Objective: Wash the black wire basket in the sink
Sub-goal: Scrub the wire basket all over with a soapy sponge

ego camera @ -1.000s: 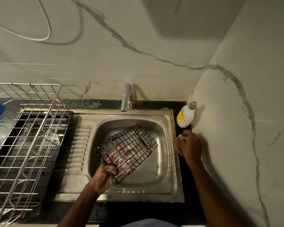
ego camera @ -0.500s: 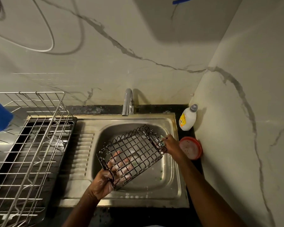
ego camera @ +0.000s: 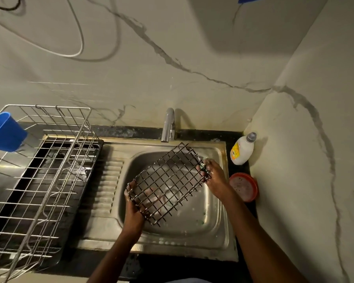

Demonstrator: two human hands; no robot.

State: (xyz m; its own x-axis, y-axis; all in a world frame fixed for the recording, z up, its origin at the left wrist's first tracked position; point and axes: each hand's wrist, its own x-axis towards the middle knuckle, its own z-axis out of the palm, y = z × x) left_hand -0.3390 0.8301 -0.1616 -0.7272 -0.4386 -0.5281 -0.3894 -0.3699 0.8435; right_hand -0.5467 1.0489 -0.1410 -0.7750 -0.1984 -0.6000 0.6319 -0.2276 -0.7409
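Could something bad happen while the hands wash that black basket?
Maybe. The left hand looks soapy and grips only one end of the black wire basket, so it could slip and drop into the sink. The right hand works close to the basket's wire ends, which might poke fingers. The detergent bottle and red dish sit near that arm and could get knocked.

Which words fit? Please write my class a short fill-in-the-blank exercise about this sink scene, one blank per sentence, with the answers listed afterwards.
1. Both hands hold the black wire basket above the ____.
2. The red round container lies just in front of the white ____ on the counter.
3. A ____ cup hangs on the silver dish rack.
4. The left hand grips the basket's ____ end.

Missing words: sink; bottle; blue; near
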